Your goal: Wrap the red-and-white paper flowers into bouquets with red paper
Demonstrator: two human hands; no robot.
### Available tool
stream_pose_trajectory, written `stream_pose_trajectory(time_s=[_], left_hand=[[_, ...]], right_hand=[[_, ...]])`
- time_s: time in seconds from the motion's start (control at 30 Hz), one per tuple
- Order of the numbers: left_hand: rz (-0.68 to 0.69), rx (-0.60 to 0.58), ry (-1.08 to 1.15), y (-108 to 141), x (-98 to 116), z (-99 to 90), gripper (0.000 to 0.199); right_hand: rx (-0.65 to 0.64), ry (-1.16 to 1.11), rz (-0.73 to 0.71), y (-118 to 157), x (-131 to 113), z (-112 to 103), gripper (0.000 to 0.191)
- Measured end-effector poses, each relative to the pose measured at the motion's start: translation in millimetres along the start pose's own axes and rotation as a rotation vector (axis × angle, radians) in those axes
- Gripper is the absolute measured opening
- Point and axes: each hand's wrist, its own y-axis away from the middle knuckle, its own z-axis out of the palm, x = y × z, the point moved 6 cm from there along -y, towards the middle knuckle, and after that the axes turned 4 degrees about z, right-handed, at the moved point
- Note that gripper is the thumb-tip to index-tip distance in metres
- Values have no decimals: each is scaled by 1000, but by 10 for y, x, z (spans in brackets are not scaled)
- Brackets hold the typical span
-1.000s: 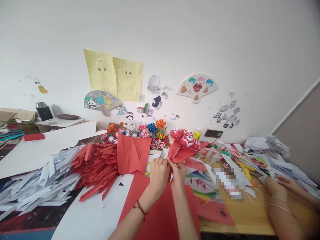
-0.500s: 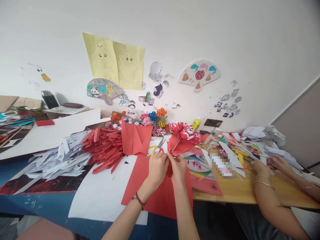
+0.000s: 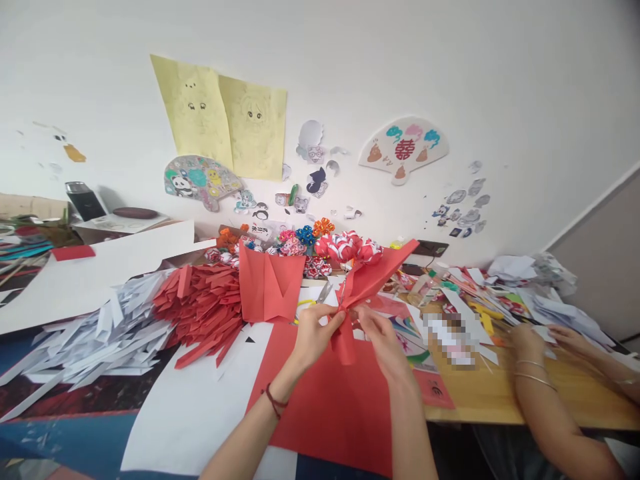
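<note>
Red-and-white paper flowers [image 3: 347,247] stand upright above my hands, with a gathered red paper wrap [image 3: 373,273] beside and behind their stems. My left hand [image 3: 320,330] pinches the narrow gathered part of the wrap between thumb and fingers. On the right side of that same gather, my right hand [image 3: 377,333] has its fingers closed on the red paper. The lower end of the wrap hangs down between both hands. Below them lies a flat red sheet [image 3: 330,407], over a white sheet [image 3: 200,407]. Scissors with yellow handles [image 3: 306,307] lie behind my left hand, partly hidden.
Piles of white strips [image 3: 115,327] and red strips [image 3: 200,303] lie at left. A folded red paper [image 3: 270,283] stands behind. At right, another person's hands [image 3: 530,343] work over paper scraps. A dark bottle [image 3: 85,202] stands at back left.
The flowers have moved left and now stand more upright. The red wrap has swung up to the right, its lower end showing below the hands. My right hand has shifted right, and the view has shifted slightly.
</note>
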Motion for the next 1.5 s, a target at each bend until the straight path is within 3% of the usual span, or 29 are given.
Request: stream_pose_trajectory(time_s=[0.1,0.17,0.3,0.47,0.67,0.8,0.9,1.07,1.17,1.33,1.5], left_hand=[[-50,-1,135,-59,-8,-46,29],[-94,-25,234,-86,-24,-69,29],[-171,-95,420,-131,-86,-90,26],[-213,-128,630,-203,-114,-107,19],[-268,-152,767,-223,-34,-92,24],[-257,-184,782,-197,-27,-58,30],[-242,-191,759,-193,-67,-55,34],[-229,-158,644,-213,-170,-82,45],[-209,-177,674,-213,-172,-57,44],[-188,-231,752,-198,-123,-5,36],[-264,-217,741,-175,-147,5,34]], right_hand=[[82,2,63,36,144,-89,38],[56,-3,82,73,215,-34,41],[-138,-155,121,149,279,314,41],[-216,-503,169,178,250,679,34],[-306,-649,168,212,176,849,40],[-300,-573,156,251,196,818,48],[-257,-452,125,260,193,682,41],[34,-229,34,238,116,253,33],[142,-129,11,247,13,125,29],[217,77,-125,265,-285,131,19],[225,203,-192,225,-451,174,21]])
